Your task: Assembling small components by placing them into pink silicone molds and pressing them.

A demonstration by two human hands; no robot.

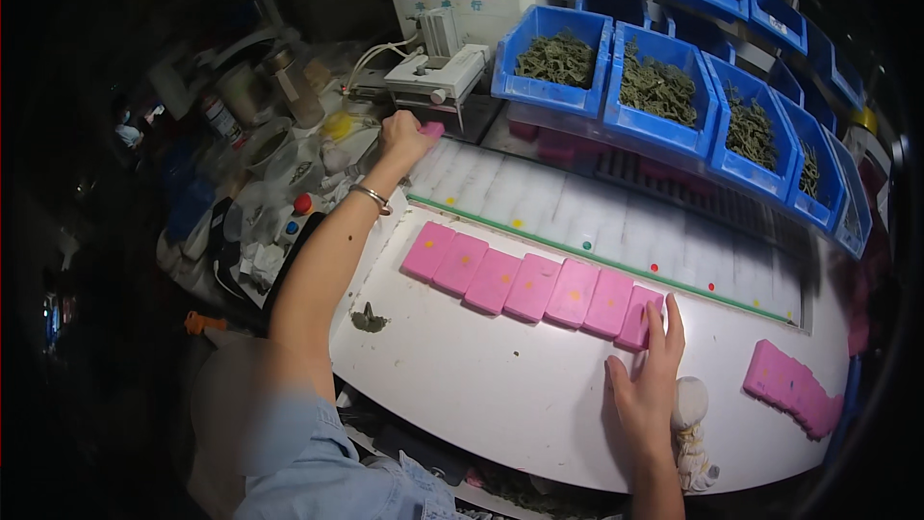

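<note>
Reaching to the far left of the white worktop (pixel 462 376), my left hand (pixel 404 140) is closed on a small pink block (pixel 432 129), just below a white device with a slot. The fingers partly hide this block. A row of several flat pink blocks, each with a yellow dot, lies across the worktop, one in its middle being a pink block (pixel 531 287). My right hand (pixel 647 380) has its fingers stretched out and thumb apart, with fingertips touching the right-end pink block (pixel 636 320). Behind the row runs a pale panel (pixel 577 207) with a green edge strip and coloured dots.
Blue bins (pixel 664 87) of dried green leaves hang over the back right. The white device (pixel 438 72) stands at the back. More pink blocks (pixel 789 387) overlap at far right. A white knobbed object (pixel 690 404) lies beside my right hand. Leaf crumbs (pixel 368 319) lie left; clutter fills the far left.
</note>
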